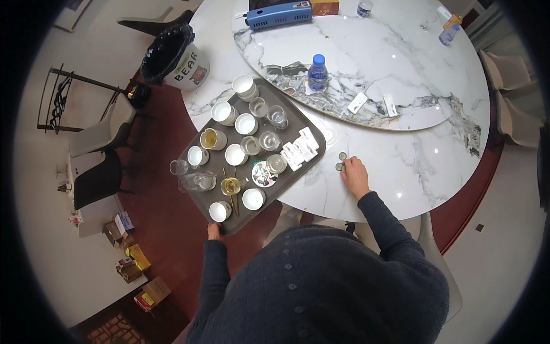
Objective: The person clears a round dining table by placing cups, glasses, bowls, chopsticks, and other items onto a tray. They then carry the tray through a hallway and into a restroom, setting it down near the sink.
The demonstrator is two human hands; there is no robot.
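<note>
My left hand (213, 231) grips the near corner of a dark serving tray (275, 96), part of which overhangs the marble table's edge. On the tray stand several white cups (236, 155), glass cups (270, 141) and a glass pitcher (202, 182) on its side. A small glass pitcher of yellow liquid (230, 186), a round patterned lid (263, 174) and a stack of white packets (300, 149) are there too. My right hand (355, 177) rests on the table, fingertips at small round greenish discs (342, 156); whether it pinches one is unclear.
A bin with a black liner (187, 69) stands by the tray's far left. On the raised marble turntable (365, 51) are a water bottle (318, 74), two white packets (357, 103) and a blue device (279, 15). Chairs (444, 266) flank the table.
</note>
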